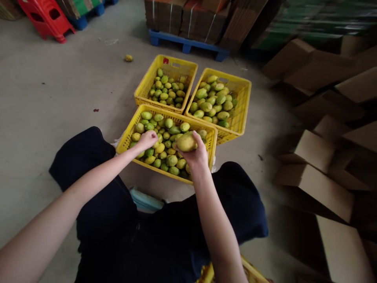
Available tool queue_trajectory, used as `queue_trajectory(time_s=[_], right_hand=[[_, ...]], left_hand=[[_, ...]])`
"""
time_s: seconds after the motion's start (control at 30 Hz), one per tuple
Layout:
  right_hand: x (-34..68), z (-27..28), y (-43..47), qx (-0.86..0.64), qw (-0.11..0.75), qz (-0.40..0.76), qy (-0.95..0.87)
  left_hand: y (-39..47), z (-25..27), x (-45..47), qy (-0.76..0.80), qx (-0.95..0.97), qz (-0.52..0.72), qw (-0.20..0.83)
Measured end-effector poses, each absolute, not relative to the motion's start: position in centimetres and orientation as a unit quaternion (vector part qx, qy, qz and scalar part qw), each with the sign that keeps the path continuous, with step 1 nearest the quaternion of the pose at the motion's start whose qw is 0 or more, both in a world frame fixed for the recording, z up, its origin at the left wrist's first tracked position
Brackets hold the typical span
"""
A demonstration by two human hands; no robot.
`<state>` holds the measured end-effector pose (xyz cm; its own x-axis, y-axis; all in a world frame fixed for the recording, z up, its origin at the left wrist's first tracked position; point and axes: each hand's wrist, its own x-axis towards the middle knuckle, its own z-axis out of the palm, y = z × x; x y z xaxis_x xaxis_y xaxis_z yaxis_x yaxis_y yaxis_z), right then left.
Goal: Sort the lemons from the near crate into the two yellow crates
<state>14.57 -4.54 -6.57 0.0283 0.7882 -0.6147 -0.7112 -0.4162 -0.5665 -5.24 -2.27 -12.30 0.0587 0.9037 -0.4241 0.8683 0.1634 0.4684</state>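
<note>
Resting in my right hand (196, 154) is a large yellow-green lemon (186, 142), with the thumb and fingers around it. This hand is raised over the right part of the near yellow crate (212, 151). My left hand (147, 140) is above the left-centre of the same crate, its fingers curled together; whatever they may hold is hidden. Beneath both hands lie many green and yellow lemons (172, 160) in that crate, which stands between my knees.
Two more yellow crates of lemons, one back left (137, 94) and one back right (247, 106), touch or nearly touch the near crate. A stray lemon (129, 58) lies on the floor. Open cardboard boxes (324, 192) crowd the right; a blue pallet (188, 42) and red stool (48, 17) stand behind.
</note>
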Motion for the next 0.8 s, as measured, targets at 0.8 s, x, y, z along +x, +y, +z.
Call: queue_trajectory(time_s=[0.8], right_hand=[[15.5,-4.6,-4.9,-0.490,0.536,0.681,-0.090]], left_hand=[[-3.9,-16.4,-7.0,0.690,0.679,0.039,0.246]])
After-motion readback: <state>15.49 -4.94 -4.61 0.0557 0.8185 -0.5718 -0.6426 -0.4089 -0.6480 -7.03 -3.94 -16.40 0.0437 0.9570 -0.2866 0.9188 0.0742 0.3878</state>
